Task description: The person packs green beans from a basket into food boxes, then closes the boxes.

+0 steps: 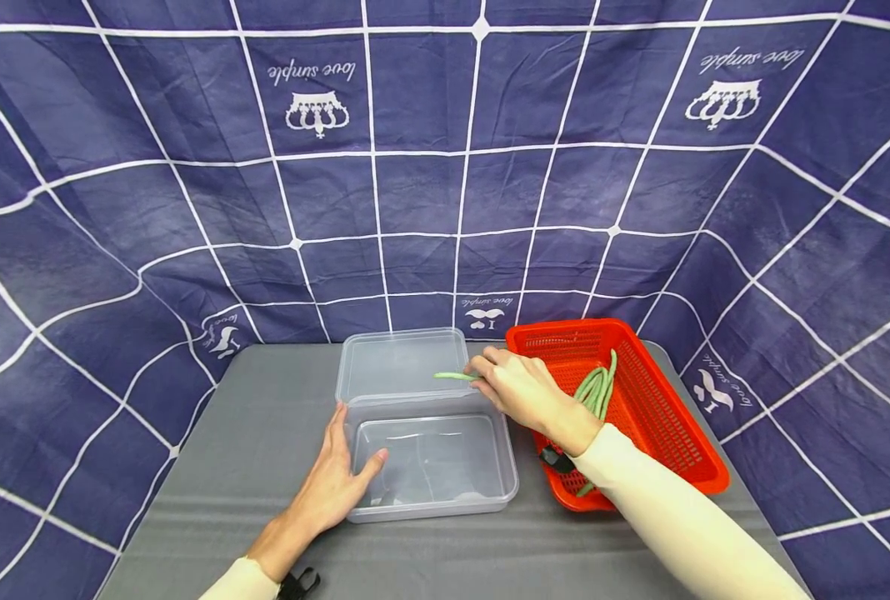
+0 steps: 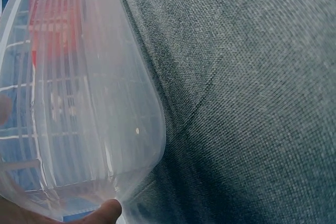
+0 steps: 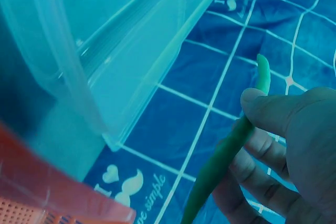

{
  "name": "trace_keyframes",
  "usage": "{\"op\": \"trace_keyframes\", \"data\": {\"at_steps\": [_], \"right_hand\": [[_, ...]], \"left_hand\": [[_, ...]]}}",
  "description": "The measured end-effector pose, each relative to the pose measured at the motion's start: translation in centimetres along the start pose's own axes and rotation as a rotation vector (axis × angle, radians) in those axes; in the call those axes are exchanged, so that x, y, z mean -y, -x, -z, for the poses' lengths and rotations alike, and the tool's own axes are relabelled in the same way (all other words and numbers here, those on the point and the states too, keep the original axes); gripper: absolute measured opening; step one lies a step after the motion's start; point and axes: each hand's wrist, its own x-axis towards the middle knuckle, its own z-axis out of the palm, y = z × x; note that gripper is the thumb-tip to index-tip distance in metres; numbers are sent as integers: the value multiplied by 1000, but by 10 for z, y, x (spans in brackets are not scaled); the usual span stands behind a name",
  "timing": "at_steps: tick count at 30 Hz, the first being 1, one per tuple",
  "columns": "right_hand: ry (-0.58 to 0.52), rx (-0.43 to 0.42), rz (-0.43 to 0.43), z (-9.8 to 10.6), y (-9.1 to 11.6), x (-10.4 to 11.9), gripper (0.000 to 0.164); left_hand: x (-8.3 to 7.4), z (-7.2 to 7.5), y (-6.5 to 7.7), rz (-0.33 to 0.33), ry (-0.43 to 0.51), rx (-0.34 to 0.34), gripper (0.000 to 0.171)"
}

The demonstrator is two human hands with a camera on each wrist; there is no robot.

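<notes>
My right hand [image 1: 516,387] pinches a green bean [image 3: 220,156] between thumb and fingers, above the back right of a clear plastic container [image 1: 430,458]. One end of the bean points left in the head view. My left hand [image 1: 336,479] rests at the container's left side, its fingers straight along the outer wall and its thumb reaching over the rim. In the left wrist view a fingertip [image 2: 110,211] touches the container's corner. The open container has no beans in it. Several more green beans [image 1: 598,387] lie in a red basket [image 1: 658,417], partly hidden by my right forearm.
Behind the container lies its clear lid [image 1: 400,362], close to the back edge of the grey cloth-covered table [image 1: 265,417]. The red basket stands right of the container. A blue checked curtain [image 1: 430,192] encloses the back and both sides.
</notes>
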Motion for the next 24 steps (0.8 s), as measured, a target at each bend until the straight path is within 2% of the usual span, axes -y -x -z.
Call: {"op": "trace_keyframes", "data": {"at_steps": [9,24], "right_hand": [[18,67,29,-16,-12,16,13],[-47,206,19,-47,-31,40,16]], "left_hand": [[2,-1,-1,2,-19,14,115],[2,-1,2,-13,-47,12,115]]}}
